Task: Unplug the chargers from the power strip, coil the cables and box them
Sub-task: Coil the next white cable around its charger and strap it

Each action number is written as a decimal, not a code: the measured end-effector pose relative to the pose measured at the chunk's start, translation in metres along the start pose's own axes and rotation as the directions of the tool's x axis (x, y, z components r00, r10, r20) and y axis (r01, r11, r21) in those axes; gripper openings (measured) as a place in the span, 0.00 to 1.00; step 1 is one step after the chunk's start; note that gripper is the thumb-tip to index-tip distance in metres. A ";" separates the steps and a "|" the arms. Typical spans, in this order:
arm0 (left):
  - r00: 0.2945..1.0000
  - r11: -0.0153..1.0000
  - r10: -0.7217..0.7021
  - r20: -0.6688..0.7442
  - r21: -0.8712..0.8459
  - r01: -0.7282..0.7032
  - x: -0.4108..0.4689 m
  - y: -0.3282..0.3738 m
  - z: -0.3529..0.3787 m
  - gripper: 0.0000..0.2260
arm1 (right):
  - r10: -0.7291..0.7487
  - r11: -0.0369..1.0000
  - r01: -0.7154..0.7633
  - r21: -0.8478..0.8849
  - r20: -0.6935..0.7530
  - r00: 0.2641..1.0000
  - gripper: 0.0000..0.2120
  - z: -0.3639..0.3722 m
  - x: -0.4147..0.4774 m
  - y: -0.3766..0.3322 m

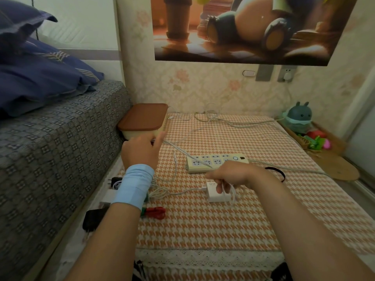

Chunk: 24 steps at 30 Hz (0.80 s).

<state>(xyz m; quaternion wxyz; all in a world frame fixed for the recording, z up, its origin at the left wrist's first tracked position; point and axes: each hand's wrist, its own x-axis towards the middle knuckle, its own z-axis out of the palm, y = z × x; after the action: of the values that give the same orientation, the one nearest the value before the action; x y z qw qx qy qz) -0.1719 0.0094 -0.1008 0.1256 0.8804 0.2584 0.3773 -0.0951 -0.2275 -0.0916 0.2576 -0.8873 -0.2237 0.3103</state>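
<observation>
Houndstooth-weave cloth tabletop (203, 224) beside bed. Right hand (229, 175) curled round white block charger (215, 196) and loose loops of thin white cable (233, 191), just in front of pale-green power strip (217, 163). Left hand (142, 151) against cream box (138, 133) with rounded brown lid (144, 118); grip there not discernible. Keep loops even and snug; lift lid before stowing.

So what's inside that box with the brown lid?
The brown lid is on the box, so the inside is hidden. The left hand is in front of it.
</observation>
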 end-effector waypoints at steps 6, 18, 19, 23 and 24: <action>0.973 0.975 0.196 0.123 0.080 -0.206 -0.011 0.016 0.010 0.18 | -0.159 0.985 0.148 -0.090 -0.127 0.979 0.25 0.006 -0.002 -0.014; 0.778 0.935 0.356 0.518 -0.190 -0.300 -0.028 0.060 0.012 0.25 | -0.324 0.940 0.335 0.064 -0.145 0.935 0.15 0.008 0.002 -0.010; 0.808 0.934 0.356 0.469 -0.174 -0.311 -0.024 0.058 0.010 0.27 | -0.325 0.932 0.343 0.115 -0.153 0.933 0.13 0.007 0.003 -0.009; 0.898 0.978 0.207 0.388 -0.055 -0.202 -0.008 0.028 0.000 0.29 | -0.304 0.894 0.357 0.271 -0.218 0.927 0.13 -0.001 0.003 -0.003; 0.917 0.991 0.135 0.377 -0.044 -0.128 -0.002 0.017 -0.003 0.30 | -0.307 0.899 0.365 0.244 -0.245 0.920 0.10 -0.004 0.004 0.000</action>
<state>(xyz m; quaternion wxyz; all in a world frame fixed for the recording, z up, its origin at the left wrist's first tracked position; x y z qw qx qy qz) -0.1696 -0.0059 -0.0929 0.1557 0.9508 0.1661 0.2102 -0.0894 -0.2265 -0.0906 0.4535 -0.8154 -0.3000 0.1987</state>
